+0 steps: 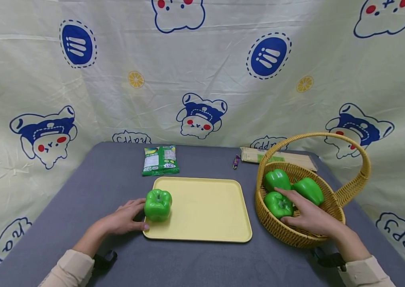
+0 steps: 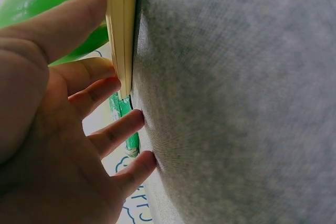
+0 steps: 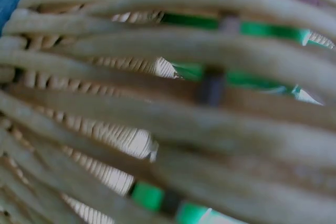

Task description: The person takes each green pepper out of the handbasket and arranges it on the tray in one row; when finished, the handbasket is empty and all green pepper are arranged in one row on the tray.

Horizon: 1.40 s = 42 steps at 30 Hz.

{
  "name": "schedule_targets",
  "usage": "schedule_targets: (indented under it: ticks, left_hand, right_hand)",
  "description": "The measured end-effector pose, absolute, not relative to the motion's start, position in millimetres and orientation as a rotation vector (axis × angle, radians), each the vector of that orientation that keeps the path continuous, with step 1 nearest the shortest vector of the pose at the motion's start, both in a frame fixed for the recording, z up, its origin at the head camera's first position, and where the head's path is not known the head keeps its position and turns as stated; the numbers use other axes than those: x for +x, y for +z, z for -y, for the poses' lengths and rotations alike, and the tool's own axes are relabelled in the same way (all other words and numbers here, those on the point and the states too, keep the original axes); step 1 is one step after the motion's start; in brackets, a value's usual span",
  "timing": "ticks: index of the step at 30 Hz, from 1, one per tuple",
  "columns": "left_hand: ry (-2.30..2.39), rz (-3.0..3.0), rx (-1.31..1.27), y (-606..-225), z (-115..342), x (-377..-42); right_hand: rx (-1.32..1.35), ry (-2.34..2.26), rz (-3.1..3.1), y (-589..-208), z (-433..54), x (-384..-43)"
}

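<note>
A green bell pepper (image 1: 158,205) stands on the left end of a pale yellow tray (image 1: 202,211). My left hand (image 1: 127,217) rests at the tray's left edge beside that pepper, fingers spread. In the left wrist view the thumb (image 2: 68,22) touches the tray rim (image 2: 122,35), and two fingertips reach the tablecloth. My right hand (image 1: 310,213) is inside a wicker basket (image 1: 278,231), thumb and index finger around the nearest green bell pepper (image 1: 278,204). Two more peppers, one at the back (image 1: 277,179) and one at the right (image 1: 309,190), lie in the basket. Basket weave hides this hand in the right wrist view.
Behind the tray lies a green snack packet (image 1: 160,160). A small purple wrapped candy (image 1: 236,162) and a flat beige package (image 1: 252,154) are at the back right, the package partly behind the basket. The basket's tall handle (image 1: 362,171) arches up. A printed curtain (image 1: 202,71) hangs behind the grey table.
</note>
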State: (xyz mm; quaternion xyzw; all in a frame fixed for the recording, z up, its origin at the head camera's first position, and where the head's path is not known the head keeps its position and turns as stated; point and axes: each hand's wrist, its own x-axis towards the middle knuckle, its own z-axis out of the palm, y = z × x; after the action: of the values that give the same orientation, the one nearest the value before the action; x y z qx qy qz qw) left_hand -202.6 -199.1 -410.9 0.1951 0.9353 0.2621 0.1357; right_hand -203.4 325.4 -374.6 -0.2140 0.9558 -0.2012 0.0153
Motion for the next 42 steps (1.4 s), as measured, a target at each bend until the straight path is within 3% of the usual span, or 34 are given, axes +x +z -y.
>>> schedule_targets:
  ticks: [42]
  left_hand:
    - [0.760,-2.733,0.625,-413,200,-203]
  right_hand:
    - [-0.595,-0.859,-3.352,-350,-311,-188]
